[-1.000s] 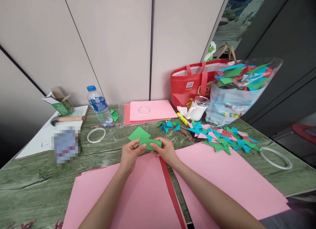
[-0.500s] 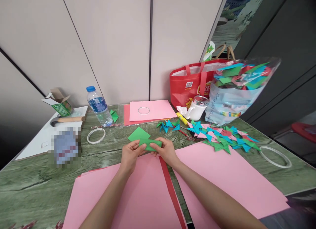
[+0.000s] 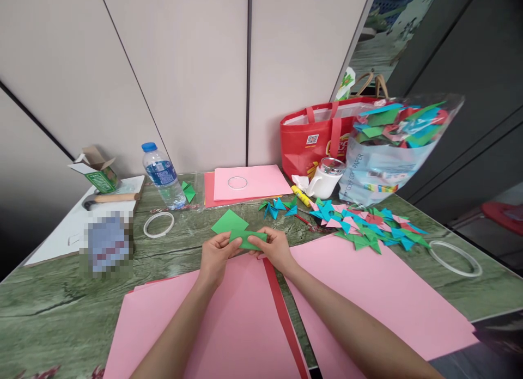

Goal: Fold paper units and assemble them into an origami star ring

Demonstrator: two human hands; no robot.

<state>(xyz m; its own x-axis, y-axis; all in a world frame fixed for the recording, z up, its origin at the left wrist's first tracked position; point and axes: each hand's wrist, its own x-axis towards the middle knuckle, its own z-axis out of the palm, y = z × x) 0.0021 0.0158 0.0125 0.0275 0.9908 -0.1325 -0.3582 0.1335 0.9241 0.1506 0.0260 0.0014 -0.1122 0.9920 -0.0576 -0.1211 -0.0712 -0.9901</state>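
Note:
Between my two hands is a folded piece of green paper (image 3: 247, 238), held just above the far edge of a stack of pink sheets (image 3: 220, 319). My left hand (image 3: 216, 254) pinches its left end, thumb on top. On the right end, my right hand (image 3: 278, 251) presses with the thumb and keeps its fingers behind the paper. A flat green paper square (image 3: 229, 221) lies on the table right behind my hands. Folded blue and green paper pieces (image 3: 278, 206) sit farther back to the right.
A second pink stack (image 3: 379, 297) lies right, beside a pile of colourful folded papers (image 3: 363, 226). Behind stand a white mug (image 3: 326, 180), a red bag (image 3: 300, 145) and a clear bag of folded pieces (image 3: 384, 161). Leftward are a water bottle (image 3: 164, 177), tape roll (image 3: 158, 225) and hammer (image 3: 110, 199).

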